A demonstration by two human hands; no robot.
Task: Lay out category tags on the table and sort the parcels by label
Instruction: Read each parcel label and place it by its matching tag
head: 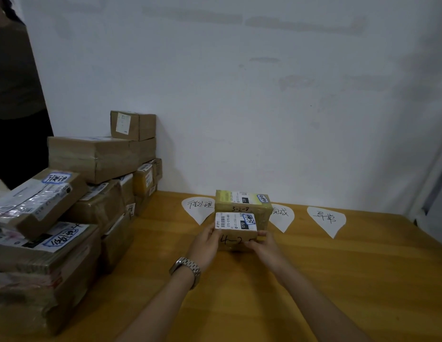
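both hands, left hand (207, 240) and right hand (264, 246), clamp the small brown cardboard parcel (236, 230) against the bigger taped cardboard box (243, 204); bare wooden table (338, 280) on the right.

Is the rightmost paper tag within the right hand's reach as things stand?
Probably yes: only bare table lies between the right hand and the rightmost tag, though that hand is gripping the small parcel with the left hand.

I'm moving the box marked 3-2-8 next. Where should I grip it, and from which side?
Probably by its left and right walls, one hand on each, coming down from above. The box lies flat and both walls stand free, while the small parcel held in front covers its near face.
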